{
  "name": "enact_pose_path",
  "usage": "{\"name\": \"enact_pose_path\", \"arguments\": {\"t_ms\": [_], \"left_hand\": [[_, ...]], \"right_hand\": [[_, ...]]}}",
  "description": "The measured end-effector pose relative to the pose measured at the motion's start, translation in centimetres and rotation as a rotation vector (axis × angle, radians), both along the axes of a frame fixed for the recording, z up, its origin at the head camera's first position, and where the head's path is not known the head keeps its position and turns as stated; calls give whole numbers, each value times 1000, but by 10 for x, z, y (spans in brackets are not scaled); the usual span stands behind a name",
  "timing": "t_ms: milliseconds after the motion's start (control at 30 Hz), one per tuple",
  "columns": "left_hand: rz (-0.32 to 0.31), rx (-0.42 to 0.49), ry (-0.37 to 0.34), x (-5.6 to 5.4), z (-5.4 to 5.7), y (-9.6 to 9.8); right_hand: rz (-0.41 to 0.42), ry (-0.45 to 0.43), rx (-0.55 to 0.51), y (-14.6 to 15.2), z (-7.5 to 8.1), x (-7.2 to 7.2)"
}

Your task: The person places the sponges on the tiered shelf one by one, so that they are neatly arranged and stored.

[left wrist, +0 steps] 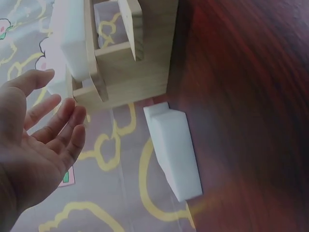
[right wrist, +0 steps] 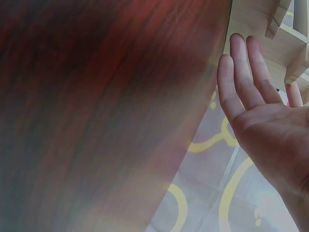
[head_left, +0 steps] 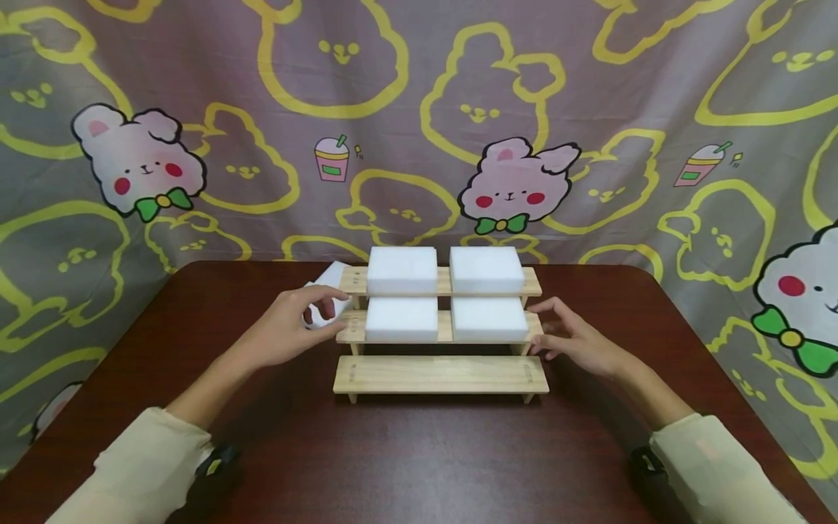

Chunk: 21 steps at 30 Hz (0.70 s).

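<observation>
A three-tier wooden stand (head_left: 441, 373) is set on the table. Two white foam blocks (head_left: 402, 270) lie side by side on its top step and two more white blocks (head_left: 401, 319) on the middle step; its lowest step is bare. My left hand (head_left: 288, 325) is at the left end of the middle step, thumb and fingers apart; the left wrist view shows it holding nothing. At the stand's right end is my right hand (head_left: 583, 346), its fingers mostly extended in the right wrist view. Whether either hand touches the wood, I cannot tell.
More white foam (left wrist: 175, 150) lies on the table behind my left hand, beside the stand's left end. The dark red-brown wooden table (head_left: 432, 458) extends around the stand. A patterned curtain (head_left: 393, 145) hangs behind the table's far edge.
</observation>
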State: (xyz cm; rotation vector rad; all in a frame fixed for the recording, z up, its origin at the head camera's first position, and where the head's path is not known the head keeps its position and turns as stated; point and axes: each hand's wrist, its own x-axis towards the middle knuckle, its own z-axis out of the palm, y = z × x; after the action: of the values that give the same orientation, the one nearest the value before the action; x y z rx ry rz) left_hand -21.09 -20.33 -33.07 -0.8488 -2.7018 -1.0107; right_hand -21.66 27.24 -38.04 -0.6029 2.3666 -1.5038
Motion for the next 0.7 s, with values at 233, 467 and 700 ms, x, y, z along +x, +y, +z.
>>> {"name": "enact_pose_path", "arguments": {"t_ms": [233, 467, 700], "left_hand": [[60, -12, 14, -2, -4, -15], [98, -40, 0, -13, -15, -30], [106, -97, -62, -24, -26, -43]], "right_hand": [[1, 3, 2, 1, 0, -1], [5, 7, -2, 1, -1, -1], [5, 12, -3, 1, -2, -1]]}}
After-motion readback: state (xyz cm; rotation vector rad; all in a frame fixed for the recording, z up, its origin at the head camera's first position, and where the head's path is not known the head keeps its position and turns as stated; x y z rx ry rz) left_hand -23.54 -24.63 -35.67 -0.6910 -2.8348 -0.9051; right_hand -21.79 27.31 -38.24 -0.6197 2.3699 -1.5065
